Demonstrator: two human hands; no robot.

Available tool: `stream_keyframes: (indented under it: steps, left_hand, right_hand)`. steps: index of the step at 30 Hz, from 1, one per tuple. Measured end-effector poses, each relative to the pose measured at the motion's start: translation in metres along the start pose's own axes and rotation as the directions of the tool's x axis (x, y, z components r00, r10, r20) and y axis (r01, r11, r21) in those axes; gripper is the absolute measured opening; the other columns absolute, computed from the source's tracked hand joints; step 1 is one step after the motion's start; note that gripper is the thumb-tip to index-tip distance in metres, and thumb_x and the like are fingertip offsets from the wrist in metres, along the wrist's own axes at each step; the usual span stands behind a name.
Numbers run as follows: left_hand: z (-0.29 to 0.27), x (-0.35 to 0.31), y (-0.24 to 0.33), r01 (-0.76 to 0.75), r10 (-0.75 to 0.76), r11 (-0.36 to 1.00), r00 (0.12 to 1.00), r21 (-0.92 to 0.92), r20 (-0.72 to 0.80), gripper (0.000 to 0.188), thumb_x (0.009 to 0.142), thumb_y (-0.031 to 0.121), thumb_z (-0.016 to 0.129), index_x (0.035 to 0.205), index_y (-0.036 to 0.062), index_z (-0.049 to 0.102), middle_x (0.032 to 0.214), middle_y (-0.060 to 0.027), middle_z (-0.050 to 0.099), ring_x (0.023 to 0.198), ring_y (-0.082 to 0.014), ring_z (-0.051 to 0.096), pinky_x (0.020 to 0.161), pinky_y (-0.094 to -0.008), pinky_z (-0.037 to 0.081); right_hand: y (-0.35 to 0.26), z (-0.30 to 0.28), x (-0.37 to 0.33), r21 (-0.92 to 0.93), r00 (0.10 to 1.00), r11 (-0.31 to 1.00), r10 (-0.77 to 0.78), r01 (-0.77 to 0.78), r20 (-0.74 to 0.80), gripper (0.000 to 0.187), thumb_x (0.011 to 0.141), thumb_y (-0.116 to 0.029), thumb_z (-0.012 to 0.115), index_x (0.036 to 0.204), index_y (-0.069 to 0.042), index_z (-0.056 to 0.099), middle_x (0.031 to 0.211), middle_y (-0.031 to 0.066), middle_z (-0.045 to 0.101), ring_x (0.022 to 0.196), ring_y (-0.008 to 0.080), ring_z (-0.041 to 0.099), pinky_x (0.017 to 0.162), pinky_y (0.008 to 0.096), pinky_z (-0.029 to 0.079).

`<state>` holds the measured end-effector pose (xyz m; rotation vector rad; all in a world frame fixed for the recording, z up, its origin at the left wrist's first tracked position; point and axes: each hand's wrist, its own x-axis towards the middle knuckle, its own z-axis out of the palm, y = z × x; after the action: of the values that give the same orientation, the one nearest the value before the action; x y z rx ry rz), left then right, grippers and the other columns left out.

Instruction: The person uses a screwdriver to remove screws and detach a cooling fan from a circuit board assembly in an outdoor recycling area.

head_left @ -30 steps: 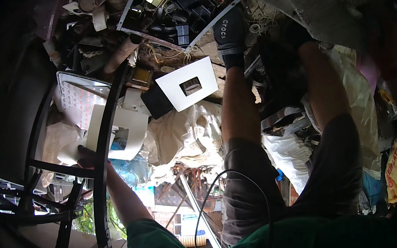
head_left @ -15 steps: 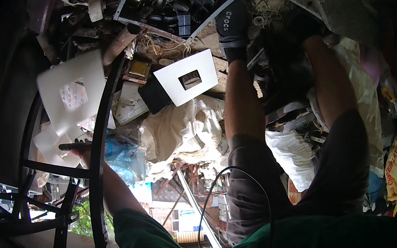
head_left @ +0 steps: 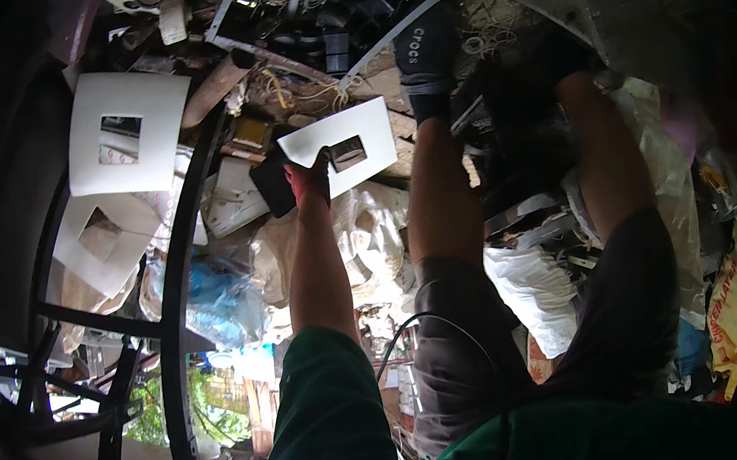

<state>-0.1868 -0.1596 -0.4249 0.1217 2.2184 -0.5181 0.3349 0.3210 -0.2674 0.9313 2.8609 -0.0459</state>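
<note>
My left hand point(head_left: 308, 180), in a red glove with dark fingers, closes on the lower left edge of a white square panel point(head_left: 368, 133) with a rectangular cut-out. Its thumb lies on the panel's face; the other fingers are partly hidden. Two similar panels rest at the left beyond a black metal frame: an upper white panel point(head_left: 82, 141) with a cut-out, and a lower white panel point(head_left: 123, 214) partly under it. My right hand point(head_left: 733, 107) is a dim reddish shape in deep shadow at the far right, its fingers not readable.
The curved black metal frame point(head_left: 174, 281) stands on the left. A metal-edged tray point(head_left: 222, 13) of dark parts lies ahead. Clear and blue plastic bags point(head_left: 221, 299), a white sack point(head_left: 533, 297) and a yellow sack point(head_left: 736, 314) surround my legs among scrap.
My left hand has left the panels behind the black frame and moved right to the panel in the middle. The upper left panel, blurred before, now lies still.
</note>
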Motion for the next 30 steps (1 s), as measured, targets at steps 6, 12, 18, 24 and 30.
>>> stream_keyframes:
  steps: [6, 12, 18, 24, 30]
  left_hand:
    - [0.016, 0.042, 0.017, 0.125, -0.13, 0.958, 0.992, -0.256, -0.001, 0.123, 0.061, 0.052, 0.09, 0.152, 0.0027, 0.023, 0.149, -0.0212, 0.044, 0.138, -0.035, 0.043, 0.114, -0.0403, 0.038]
    - [0.04, -0.021, 0.035, -0.274, 0.24, 0.956, 0.937, 0.107, 0.255, 0.064, 0.076, 0.038, 0.079, 0.132, 0.0138, 0.059, 0.143, -0.0161, 0.051, 0.13, -0.0372, 0.051, 0.105, -0.0438, 0.043]
    - [0.002, -0.027, 0.071, -0.512, 0.577, 0.589, 0.808, 0.626, 0.117, 0.1, 0.078, 0.045, 0.077, 0.157, 0.0182, 0.023, 0.16, -0.0109, 0.028, 0.148, -0.0335, 0.025, 0.119, -0.0527, 0.023]
    - [0.01, 0.029, 0.039, -0.578, 0.326, 0.726, 0.767, 0.373, 0.553, 0.051, 0.083, 0.03, 0.066, 0.131, 0.0127, 0.061, 0.128, -0.0188, 0.064, 0.122, -0.0338, 0.059, 0.103, -0.0441, 0.046]
    - [-0.012, -0.016, -0.081, -0.276, 0.404, 0.898, 0.825, -0.342, 0.396, 0.045, 0.092, 0.022, 0.064, 0.13, -0.0016, 0.057, 0.131, -0.0181, 0.062, 0.121, -0.0268, 0.058, 0.103, -0.0375, 0.043]
  right_hand:
    - [-0.024, -0.016, 0.028, 0.108, 1.0, 0.994, -0.027, 0.026, 0.008, 0.03, 0.097, -0.018, 0.051, 0.12, -0.005, 0.065, 0.118, 0.0142, 0.068, 0.11, 0.033, 0.064, 0.099, 0.04, 0.048]
    - [-0.023, -0.027, 0.024, 0.072, 0.997, 0.997, -0.019, 0.014, 0.074, 0.03, 0.099, -0.019, 0.047, 0.118, -0.005, 0.065, 0.117, 0.0126, 0.068, 0.109, 0.0337, 0.063, 0.1, 0.0419, 0.046]
    - [-0.034, -0.016, 0.028, 0.063, 1.0, 0.998, -0.001, 0.003, -0.03, 0.029, 0.099, -0.018, 0.045, 0.114, -0.004, 0.066, 0.116, 0.0141, 0.066, 0.107, 0.0356, 0.06, 0.097, 0.0442, 0.044]
    - [-0.051, -0.026, 0.064, 0.334, 0.998, 0.942, 0.008, -0.026, 0.056, 0.028, 0.095, -0.022, 0.049, 0.105, -0.004, 0.067, 0.105, 0.0147, 0.067, 0.101, 0.036, 0.061, 0.096, 0.0449, 0.044]
    - [-0.048, -0.038, 0.053, 0.243, 0.999, 0.969, 0.026, -0.036, 0.044, 0.031, 0.092, -0.026, 0.048, 0.103, -0.004, 0.067, 0.102, 0.0137, 0.066, 0.1, 0.0356, 0.061, 0.104, 0.0489, 0.04]
